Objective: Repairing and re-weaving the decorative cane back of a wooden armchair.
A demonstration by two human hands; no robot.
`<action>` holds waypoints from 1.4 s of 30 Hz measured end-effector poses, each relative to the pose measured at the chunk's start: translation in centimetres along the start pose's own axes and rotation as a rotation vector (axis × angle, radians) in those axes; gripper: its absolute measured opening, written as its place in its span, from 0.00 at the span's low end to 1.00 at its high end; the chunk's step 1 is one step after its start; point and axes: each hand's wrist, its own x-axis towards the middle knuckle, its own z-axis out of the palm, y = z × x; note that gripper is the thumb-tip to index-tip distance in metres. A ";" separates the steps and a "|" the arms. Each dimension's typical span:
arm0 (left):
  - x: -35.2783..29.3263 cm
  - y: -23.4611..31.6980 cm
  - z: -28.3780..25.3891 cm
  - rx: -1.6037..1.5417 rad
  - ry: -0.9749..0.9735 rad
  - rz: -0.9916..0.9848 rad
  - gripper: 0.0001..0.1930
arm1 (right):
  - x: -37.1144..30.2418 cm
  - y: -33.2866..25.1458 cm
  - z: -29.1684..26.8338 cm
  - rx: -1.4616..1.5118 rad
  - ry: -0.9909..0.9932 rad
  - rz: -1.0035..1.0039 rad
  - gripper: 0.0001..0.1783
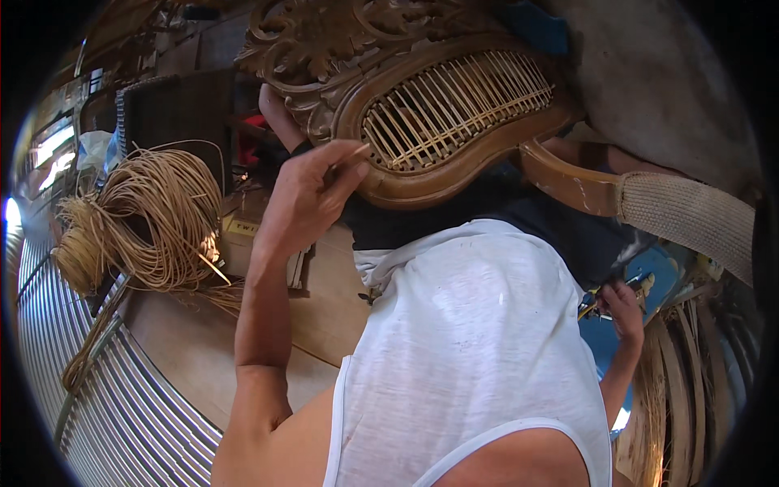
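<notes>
Across my lap lies a carved brown wooden chair frame [438, 191]. Its curved opening is strung with pale cane strands [454, 101], with a few crossing them along the lower edge. My left hand [312, 195] is at the left end of this opening, thumb and forefinger drawn together by the rim. Whatever is between those fingertips is too small to name. Low on the right, beside a blue surface [659, 272], my right hand [621, 308] has its fingers curled near small yellowish and dark items. What it grips is mostly hidden.
A large coil of cane [166, 219] sits at the left, above ridged metal sheeting [154, 390]. A wooden arm [572, 178] wrapped in a woven band [690, 215] reaches to the right. Long brown strips [673, 390] stand at the lower right. A pale board [182, 349] lies left of me.
</notes>
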 end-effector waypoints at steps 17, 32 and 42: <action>5.2 -0.5 2.6 0.352 -0.195 0.254 0.13 | 13.1 -27.7 27.9 -0.564 -0.209 -1.218 0.09; 4.6 -0.5 2.8 0.414 -0.225 0.215 0.13 | 14.5 -27.3 28.3 -0.601 -0.328 -1.141 0.08; 4.4 -0.7 3.0 0.403 -0.222 0.259 0.13 | 14.7 -27.1 28.2 -0.577 -0.356 -1.167 0.06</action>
